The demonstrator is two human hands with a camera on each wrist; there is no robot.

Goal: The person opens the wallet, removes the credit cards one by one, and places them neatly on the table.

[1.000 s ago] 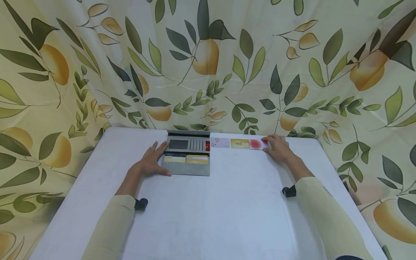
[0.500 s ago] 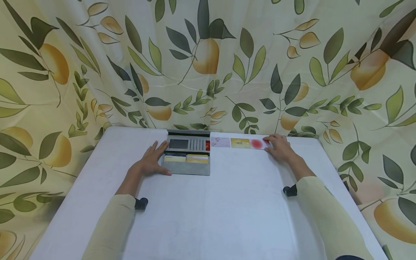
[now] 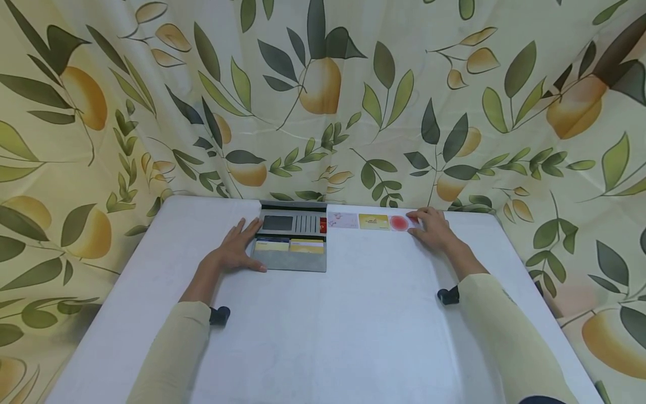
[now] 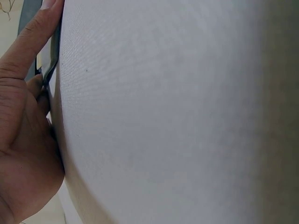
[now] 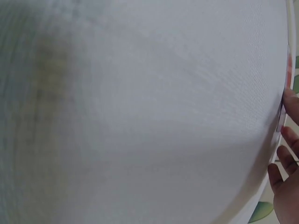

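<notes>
A leaf-and-fruit printed curtain (image 3: 323, 101) hangs behind the white table (image 3: 328, 325). At its far edge lies an open grey wallet (image 3: 291, 238) with yellow cards tucked in, the left hand (image 3: 233, 251) resting flat against its left side, fingers straight and slightly spread. Beside it sit a pale card (image 3: 344, 220), a yellow card (image 3: 374, 221) and a red-dotted card (image 3: 401, 223), which the right hand (image 3: 433, 231) touches with loosely extended fingers.

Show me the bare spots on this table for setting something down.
Bare: the near table between both sleeves, and the far-left corner beside the left hand. Crowded: the far edge, with wallet, three cards and right hand.
</notes>
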